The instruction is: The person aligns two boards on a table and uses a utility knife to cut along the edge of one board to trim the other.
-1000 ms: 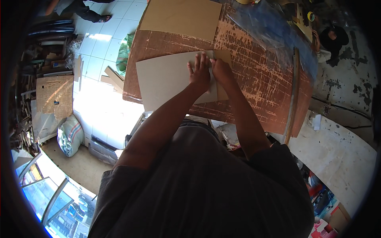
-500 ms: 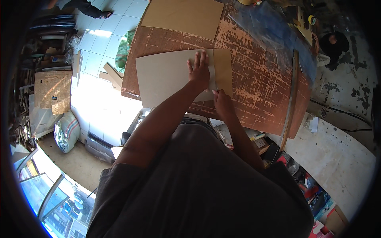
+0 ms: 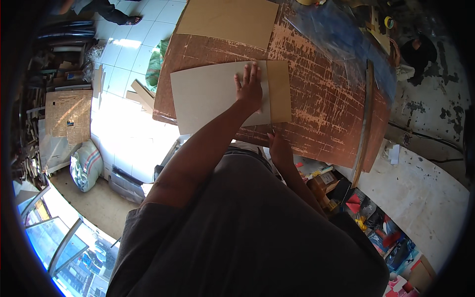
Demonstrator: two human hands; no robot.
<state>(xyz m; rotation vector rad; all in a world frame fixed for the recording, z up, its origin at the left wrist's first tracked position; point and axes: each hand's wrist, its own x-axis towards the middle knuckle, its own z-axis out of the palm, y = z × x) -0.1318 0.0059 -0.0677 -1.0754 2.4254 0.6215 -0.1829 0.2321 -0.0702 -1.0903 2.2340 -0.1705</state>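
My left hand (image 3: 250, 88) lies flat with fingers spread on a pale grey cardboard sheet (image 3: 210, 96), close to its right edge. A brown cardboard strip (image 3: 280, 91) shows along that edge, and I cannot tell whether it is under the grey sheet or beside it. Both lie on a worn red-brown table (image 3: 321, 114). My right hand (image 3: 280, 149) is at the table's near edge, just below the sheets, fingers drawn together. Whether it holds something thin is unclear.
A larger brown cardboard sheet (image 3: 227, 22) lies at the table's far end, with clear plastic film (image 3: 336, 34) to its right. A long wooden strip (image 3: 365, 123) runs along the right edge. Cluttered boxes (image 3: 346, 198) sit below. Another person's legs (image 3: 111, 10) stand on the tiled floor.
My right hand has come off the sheets and drawn back to the table's near edge. My left hand has stayed pressed on the grey sheet.
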